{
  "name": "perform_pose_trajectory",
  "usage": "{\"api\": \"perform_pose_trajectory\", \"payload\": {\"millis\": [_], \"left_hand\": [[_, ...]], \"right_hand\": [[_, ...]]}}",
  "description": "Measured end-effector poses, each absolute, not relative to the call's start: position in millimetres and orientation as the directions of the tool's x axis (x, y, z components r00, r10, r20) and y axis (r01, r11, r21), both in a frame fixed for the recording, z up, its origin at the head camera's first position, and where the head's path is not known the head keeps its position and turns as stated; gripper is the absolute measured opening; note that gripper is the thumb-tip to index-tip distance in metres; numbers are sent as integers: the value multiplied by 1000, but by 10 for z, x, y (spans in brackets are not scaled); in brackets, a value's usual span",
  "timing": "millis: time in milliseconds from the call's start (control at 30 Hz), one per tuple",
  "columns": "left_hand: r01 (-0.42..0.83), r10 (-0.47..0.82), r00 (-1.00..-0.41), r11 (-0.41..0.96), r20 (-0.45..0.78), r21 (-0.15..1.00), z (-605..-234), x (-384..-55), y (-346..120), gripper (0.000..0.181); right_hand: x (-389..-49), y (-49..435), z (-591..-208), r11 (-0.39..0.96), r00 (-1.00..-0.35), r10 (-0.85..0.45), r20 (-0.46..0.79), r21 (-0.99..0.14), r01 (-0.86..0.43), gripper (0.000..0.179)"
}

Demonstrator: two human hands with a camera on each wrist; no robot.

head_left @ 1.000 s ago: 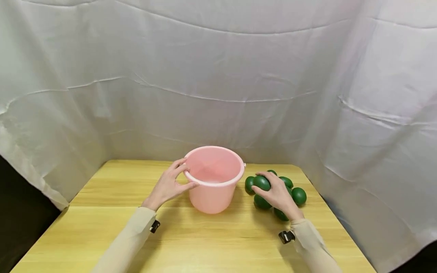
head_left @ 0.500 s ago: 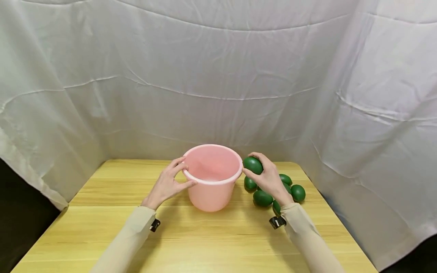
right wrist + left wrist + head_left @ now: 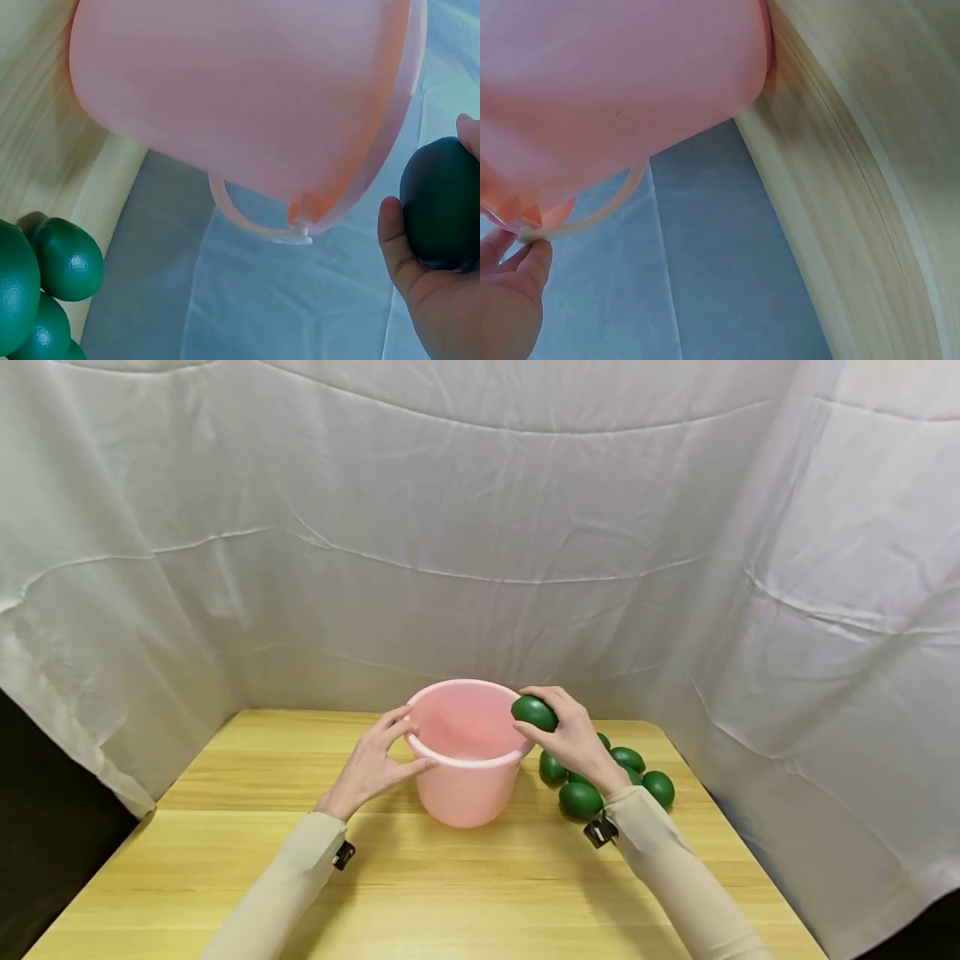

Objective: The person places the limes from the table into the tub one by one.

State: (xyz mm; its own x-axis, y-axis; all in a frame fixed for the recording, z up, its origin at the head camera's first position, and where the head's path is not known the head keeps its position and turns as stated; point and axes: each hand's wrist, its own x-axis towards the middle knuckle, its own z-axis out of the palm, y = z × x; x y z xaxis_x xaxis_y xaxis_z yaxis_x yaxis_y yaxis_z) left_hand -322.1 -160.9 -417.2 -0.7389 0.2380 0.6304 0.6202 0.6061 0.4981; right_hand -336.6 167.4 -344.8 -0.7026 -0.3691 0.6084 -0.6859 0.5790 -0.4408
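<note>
A pink plastic bucket (image 3: 467,793) stands upright on the table, its inside showing bare pink wall in the head view. My left hand (image 3: 369,768) grips the left of its rim, fingers over the edge and thumb in front. In the left wrist view that hand (image 3: 514,277) is right by the end of the bucket's handle (image 3: 604,214). My right hand (image 3: 573,739) holds a smooth dark green avocado (image 3: 534,713) between thumb and fingers, over the right side of the rim. The right wrist view shows this avocado (image 3: 441,202) beyond the rim.
Several more green avocados (image 3: 581,801) lie grouped on the wooden table (image 3: 465,893), right of the bucket and partly under my right forearm. A pale cloth (image 3: 480,510) hangs behind the table and along its sides.
My right hand has lifted the avocado from the group and carried it up and left to the bucket's rim. The left hand has stayed on the rim.
</note>
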Motion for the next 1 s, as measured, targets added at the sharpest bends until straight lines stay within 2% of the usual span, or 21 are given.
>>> {"api": "perform_pose_trajectory", "payload": {"millis": [300, 667, 1000], "left_hand": [[610, 245, -750, 618, 615, 497, -4177, -3217, -1606, 51], [613, 247, -747, 615, 617, 496, -4175, -3223, -1610, 55], [621, 240, -736, 612, 633, 490, -4191, -3220, -1618, 52]], "right_hand": [[-3410, 1531, -3427, 567, -727, -411, 550, -470, -676, 49], [-3436, 1327, -3383, 592, -730, -507, 458, -431, -681, 50], [-3425, 1156, -3355, 585, -681, -582, 443, -354, -730, 48]]}}
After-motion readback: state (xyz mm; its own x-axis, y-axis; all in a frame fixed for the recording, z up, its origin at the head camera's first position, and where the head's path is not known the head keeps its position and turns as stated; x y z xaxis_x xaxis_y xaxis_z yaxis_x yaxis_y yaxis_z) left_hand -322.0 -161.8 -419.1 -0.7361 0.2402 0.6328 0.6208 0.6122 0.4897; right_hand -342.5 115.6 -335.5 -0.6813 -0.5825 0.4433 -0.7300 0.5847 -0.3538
